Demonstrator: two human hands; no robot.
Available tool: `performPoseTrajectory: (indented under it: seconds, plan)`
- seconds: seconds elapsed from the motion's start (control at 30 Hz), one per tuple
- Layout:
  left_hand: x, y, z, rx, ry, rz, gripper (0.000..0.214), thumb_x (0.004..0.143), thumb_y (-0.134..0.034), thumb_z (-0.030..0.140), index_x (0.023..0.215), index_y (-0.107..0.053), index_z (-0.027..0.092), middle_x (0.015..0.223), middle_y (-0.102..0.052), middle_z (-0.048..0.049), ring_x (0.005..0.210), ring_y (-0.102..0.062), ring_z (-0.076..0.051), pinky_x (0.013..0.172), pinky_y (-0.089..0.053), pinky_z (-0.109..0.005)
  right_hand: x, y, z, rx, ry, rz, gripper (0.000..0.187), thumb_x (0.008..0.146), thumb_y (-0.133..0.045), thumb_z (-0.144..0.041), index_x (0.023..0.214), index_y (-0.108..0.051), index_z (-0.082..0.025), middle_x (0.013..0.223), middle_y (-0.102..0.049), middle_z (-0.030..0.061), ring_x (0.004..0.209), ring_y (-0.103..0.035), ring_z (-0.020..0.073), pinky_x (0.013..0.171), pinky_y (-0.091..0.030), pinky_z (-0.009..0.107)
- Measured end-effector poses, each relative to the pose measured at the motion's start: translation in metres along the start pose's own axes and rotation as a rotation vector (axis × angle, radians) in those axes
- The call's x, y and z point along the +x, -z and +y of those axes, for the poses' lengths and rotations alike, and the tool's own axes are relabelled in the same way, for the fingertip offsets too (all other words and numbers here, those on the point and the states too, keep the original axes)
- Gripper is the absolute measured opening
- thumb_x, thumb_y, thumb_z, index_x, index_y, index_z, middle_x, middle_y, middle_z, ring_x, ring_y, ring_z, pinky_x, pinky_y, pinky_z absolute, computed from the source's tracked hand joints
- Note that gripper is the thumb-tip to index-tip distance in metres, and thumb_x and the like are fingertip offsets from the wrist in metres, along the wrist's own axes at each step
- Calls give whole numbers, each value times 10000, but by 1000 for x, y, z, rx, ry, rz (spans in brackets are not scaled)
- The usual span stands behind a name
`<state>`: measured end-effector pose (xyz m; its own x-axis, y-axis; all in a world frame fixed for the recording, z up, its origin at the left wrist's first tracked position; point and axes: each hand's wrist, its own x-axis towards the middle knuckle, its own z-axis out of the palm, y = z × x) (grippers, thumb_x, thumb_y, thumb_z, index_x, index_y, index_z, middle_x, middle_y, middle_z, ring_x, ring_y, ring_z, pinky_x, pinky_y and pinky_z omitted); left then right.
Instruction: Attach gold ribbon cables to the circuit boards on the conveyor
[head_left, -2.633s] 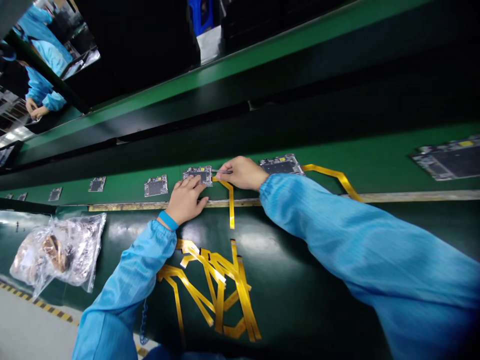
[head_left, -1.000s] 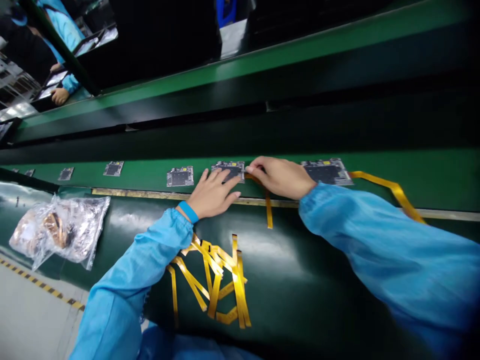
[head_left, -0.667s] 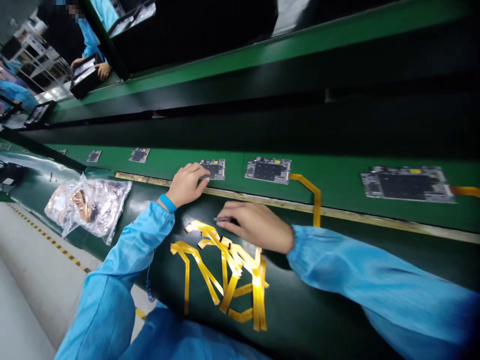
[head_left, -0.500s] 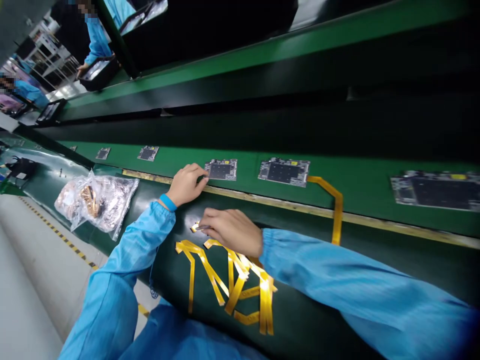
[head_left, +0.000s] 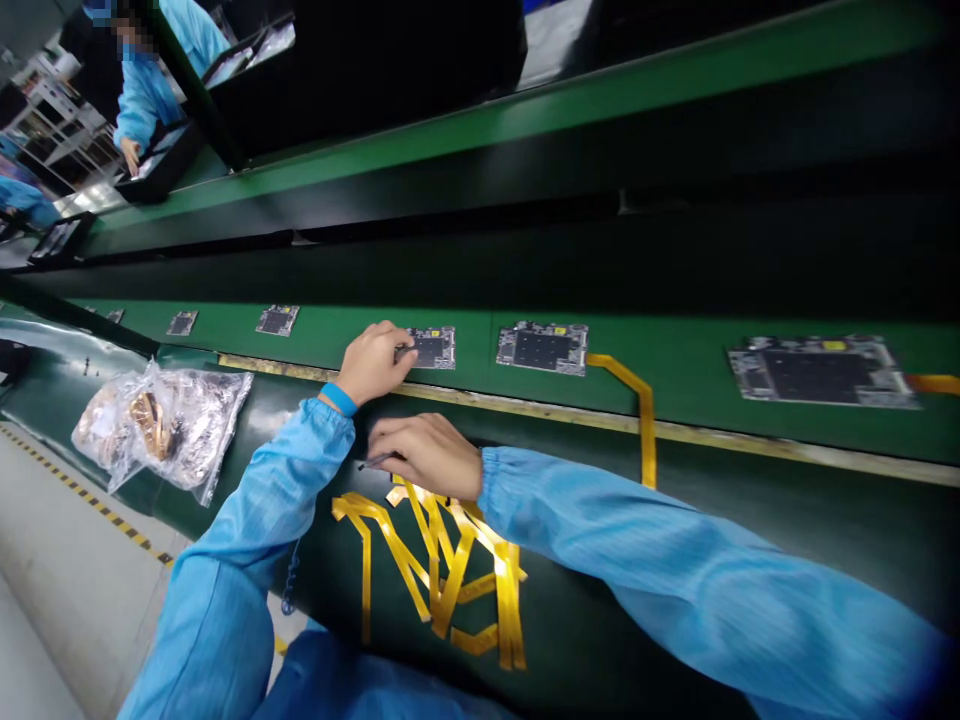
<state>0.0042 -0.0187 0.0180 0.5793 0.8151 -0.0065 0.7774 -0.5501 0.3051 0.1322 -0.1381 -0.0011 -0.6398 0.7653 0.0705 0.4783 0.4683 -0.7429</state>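
My left hand [head_left: 375, 362], with a blue wrist strap, holds the left edge of a circuit board [head_left: 436, 348] lying on the green belt. Its thumb and fingers are closed at that edge and cover part of it. My right hand [head_left: 427, 455] is nearer to me, below the belt's rail. Its fingers pinch a thin dark tool that looks like tweezers [head_left: 373, 462], tip pointing left. Under and beside this hand lies a loose pile of yellow flex cables [head_left: 420, 560]; the hand hides some of their upper ends.
To the right, another circuit board [head_left: 544, 348] has a yellow flex cable [head_left: 646, 430] hanging over the rail [head_left: 720, 444]. A larger-looking board [head_left: 825, 372] lies farther right. A clear plastic bag [head_left: 169, 425] sits at left. Across the line, a co-worker's hand [head_left: 131, 155] touches a black tray.
The view has shifted slightly, so most things appear farther left. My right hand's tool has come away from the flex cable end that was at its tip. My left hand stays at the board.
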Motion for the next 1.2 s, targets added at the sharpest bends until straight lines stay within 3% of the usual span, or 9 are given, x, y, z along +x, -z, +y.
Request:
performPoseTrajectory:
  seconds: [0.1,0.23,0.37,0.5,0.63,0.77,0.97,1.2]
  plan:
    - [16,-5,20,15,14,-44,137,963,-637,272,1038,-736,214,1100,-709,-74,1091,-657,-251,962,-533,-366,-13,8,2,139,53,82,218,1003,-632,-254,1006,-844,-308,1105,-820,7,953,-751,192,770,-489,310]
    - [33,-17,48,41,45,-126,97,949,-634,297,941,-705,231,1044,-688,-58,1053,-662,-243,900,-534,-345,-36,39,-2,345,1,204,215,990,-647,-335,962,-853,-283,990,-823,42,858,-752,218,763,-560,343]
    - [43,-28,68,94,79,-160,136,953,-595,311,944,-704,229,1053,-696,-68,1062,-664,-252,890,-538,-351,-60,81,10,405,-227,393,324,930,-696,-506,913,-836,-215,927,-818,81,828,-745,250,772,-609,385]
    - [46,-30,78,134,95,-169,157,944,-597,326,962,-717,226,1086,-703,-81,1076,-663,-259,884,-545,-354,-75,106,52,280,-431,556,452,848,-718,-664,842,-807,-220,847,-799,63,793,-734,244,744,-604,366]
    - [48,-29,85,141,118,-157,157,927,-613,321,965,-728,220,1094,-703,-92,1097,-666,-271,890,-554,-364,-76,107,96,325,-505,620,587,743,-754,-769,894,-787,-203,948,-807,92,873,-739,260,796,-605,372]
    - [49,-31,86,131,99,-146,116,914,-640,286,938,-719,204,1070,-710,-116,1089,-674,-300,881,-562,-393,-67,101,118,203,-543,567,516,809,-706,-708,764,-740,-195,775,-753,69,754,-679,226,681,-540,331]
    - [43,-31,69,47,22,-94,100,908,-626,165,839,-677,217,954,-699,-76,971,-672,-256,877,-553,-373,-52,99,117,-1,-576,487,354,852,-616,-491,640,-675,-213,595,-639,11,599,-551,163,567,-402,295]
    - [31,-29,58,7,-146,-60,106,897,-620,127,894,-697,200,1012,-687,-75,1021,-639,-238,979,-530,-372,-52,101,113,-77,-655,465,309,843,-622,-452,657,-699,-218,588,-642,12,579,-542,160,552,-362,299]
